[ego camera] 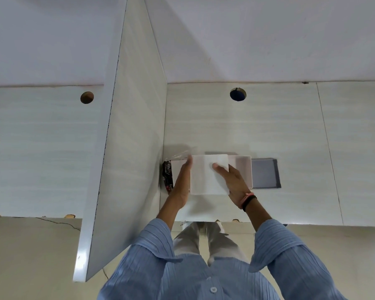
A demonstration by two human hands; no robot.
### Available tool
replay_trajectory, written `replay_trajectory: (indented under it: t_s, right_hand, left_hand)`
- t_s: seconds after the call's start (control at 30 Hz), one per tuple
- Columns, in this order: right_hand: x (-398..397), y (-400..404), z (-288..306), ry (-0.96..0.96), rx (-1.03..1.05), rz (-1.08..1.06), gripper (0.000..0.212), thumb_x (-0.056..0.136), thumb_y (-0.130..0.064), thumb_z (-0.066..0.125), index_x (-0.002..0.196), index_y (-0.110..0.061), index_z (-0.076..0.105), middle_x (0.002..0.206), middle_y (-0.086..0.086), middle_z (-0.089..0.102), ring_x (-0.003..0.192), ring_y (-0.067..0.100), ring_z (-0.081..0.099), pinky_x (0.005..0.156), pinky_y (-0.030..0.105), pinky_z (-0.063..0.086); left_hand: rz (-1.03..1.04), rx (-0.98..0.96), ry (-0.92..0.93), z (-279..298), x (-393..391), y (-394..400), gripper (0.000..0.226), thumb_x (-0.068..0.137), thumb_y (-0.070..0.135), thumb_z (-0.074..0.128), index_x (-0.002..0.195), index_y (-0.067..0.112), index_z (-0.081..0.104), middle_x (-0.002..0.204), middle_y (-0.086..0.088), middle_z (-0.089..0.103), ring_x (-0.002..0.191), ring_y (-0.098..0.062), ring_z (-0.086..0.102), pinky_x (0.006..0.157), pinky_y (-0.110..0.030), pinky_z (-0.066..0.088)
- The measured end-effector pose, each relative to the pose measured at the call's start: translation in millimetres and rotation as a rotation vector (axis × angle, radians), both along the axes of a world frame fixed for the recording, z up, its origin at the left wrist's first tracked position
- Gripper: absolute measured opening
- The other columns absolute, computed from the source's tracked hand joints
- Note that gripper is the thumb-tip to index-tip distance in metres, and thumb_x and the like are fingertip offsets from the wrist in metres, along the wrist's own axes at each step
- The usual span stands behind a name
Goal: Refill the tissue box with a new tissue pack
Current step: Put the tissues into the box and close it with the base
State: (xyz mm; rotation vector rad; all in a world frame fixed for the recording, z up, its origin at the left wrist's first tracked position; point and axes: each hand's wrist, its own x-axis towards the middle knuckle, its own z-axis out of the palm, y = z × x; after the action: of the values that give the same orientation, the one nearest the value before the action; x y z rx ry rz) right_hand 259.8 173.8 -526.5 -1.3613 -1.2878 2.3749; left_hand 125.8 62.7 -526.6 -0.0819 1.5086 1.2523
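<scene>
A white stack of tissues is held between both hands above the open pinkish tissue box on the desk. My left hand presses flat against the stack's left side. My right hand grips its right side, thumb on top. The box's left part is hidden under the tissues and hands. A grey lid lies flat just right of the box. A clear plastic wrapper and a dark printed pack lie at the left by the divider.
A tall white divider panel stands close on the left of the work spot. The desk has two round cable holes at the back. The desk's front edge runs just below my wrists.
</scene>
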Motion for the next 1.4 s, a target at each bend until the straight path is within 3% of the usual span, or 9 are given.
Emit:
replay_trajectory:
  t_s: [0.1, 0.2, 0.37, 0.53, 0.67, 0.77, 0.93, 1.2, 1.4]
  right_hand:
    - [9, -1, -3, -0.026, 0.024, -0.064, 0.035, 0.091, -0.036, 0.071, 0.117, -0.013, 0.074, 0.119, 0.011, 0.075, 0.118, 0.035, 0.066, 0.109, 0.053, 0.047]
    - [18, 1, -4, -0.067, 0.026, -0.106, 0.033, 0.091, -0.037, 0.072, 0.116, -0.016, 0.074, 0.117, 0.01, 0.076, 0.116, 0.036, 0.067, 0.105, 0.052, 0.051]
    - [30, 2, -4, -0.1, 0.004, -0.134, 0.033, 0.093, -0.031, 0.069, 0.12, -0.012, 0.071, 0.111, 0.007, 0.076, 0.105, 0.029, 0.069, 0.096, 0.045, 0.057]
    - [34, 2, -6, -0.102, -0.004, -0.146, 0.033, 0.095, -0.03, 0.067, 0.122, -0.012, 0.07, 0.108, 0.003, 0.075, 0.1, 0.024, 0.069, 0.088, 0.037, 0.059]
    - [36, 3, -8, -0.098, -0.001, -0.163, 0.03, 0.094, -0.03, 0.068, 0.118, -0.012, 0.071, 0.105, 0.003, 0.075, 0.098, 0.024, 0.069, 0.092, 0.044, 0.059]
    - [36, 5, -9, -0.094, 0.001, -0.19, 0.03, 0.094, -0.03, 0.069, 0.117, -0.011, 0.071, 0.104, 0.004, 0.076, 0.096, 0.025, 0.07, 0.088, 0.044, 0.061]
    - [31, 12, -9, -0.058, -0.009, -0.248, 0.027, 0.094, -0.027, 0.069, 0.116, -0.011, 0.071, 0.105, 0.006, 0.076, 0.095, 0.026, 0.072, 0.077, 0.039, 0.061]
    - [12, 15, 1, 0.0, -0.056, -0.198, 0.029, 0.092, -0.022, 0.071, 0.117, -0.009, 0.073, 0.105, 0.01, 0.077, 0.095, 0.028, 0.073, 0.079, 0.04, 0.061]
    - [17, 15, 3, 0.064, -0.076, -0.155, 0.027, 0.101, -0.02, 0.057, 0.122, -0.008, 0.068, 0.103, 0.007, 0.078, 0.091, 0.026, 0.073, 0.073, 0.035, 0.062]
  left_hand:
    - [0.112, -0.259, 0.326, -20, -4, -6, 0.044, 0.101, 0.055, 0.042, 0.097, 0.017, 0.064, 0.095, -0.004, 0.066, 0.089, -0.024, 0.063, 0.08, -0.039, 0.051]
    - [-0.043, -0.487, 0.589, -53, -8, -18, 0.049, 0.092, 0.029, 0.061, 0.132, 0.001, 0.055, 0.128, -0.019, 0.059, 0.118, -0.038, 0.058, 0.099, -0.047, 0.051]
    - [-0.323, -0.744, 0.747, -65, -5, -17, 0.073, 0.088, 0.025, 0.076, 0.141, -0.01, 0.04, 0.142, -0.032, 0.045, 0.131, -0.047, 0.045, 0.111, -0.048, 0.038]
    - [-0.322, -0.822, 0.758, -82, -7, -16, 0.056, 0.087, 0.008, 0.073, 0.135, -0.007, 0.048, 0.135, -0.028, 0.055, 0.127, -0.044, 0.052, 0.101, -0.051, 0.05]
    - [-0.263, -0.727, 0.754, -75, -11, -21, 0.01, 0.088, 0.0, 0.059, 0.085, -0.003, 0.068, 0.093, -0.021, 0.071, 0.094, -0.04, 0.069, 0.064, -0.038, 0.055]
    - [-0.031, -0.551, 0.669, -53, -12, -20, 0.026, 0.086, 0.006, 0.061, 0.06, 0.008, 0.055, 0.062, -0.01, 0.06, 0.062, -0.03, 0.06, 0.049, -0.025, 0.035]
    - [0.337, -0.225, 0.487, 5, -19, -14, 0.019, 0.074, 0.018, 0.06, 0.064, 0.01, 0.046, 0.067, -0.008, 0.051, 0.063, -0.023, 0.048, 0.055, -0.03, 0.036]
    - [0.418, 0.325, -0.335, 48, -13, 5, 0.024, 0.077, 0.013, 0.056, 0.095, 0.01, 0.071, 0.095, -0.009, 0.073, 0.092, -0.032, 0.067, 0.088, -0.045, 0.049]
    - [0.047, 0.029, 0.089, 40, -1, 20, 0.029, 0.064, 0.026, 0.073, 0.086, 0.009, 0.063, 0.088, -0.011, 0.055, 0.083, -0.032, 0.05, 0.073, -0.045, 0.039]
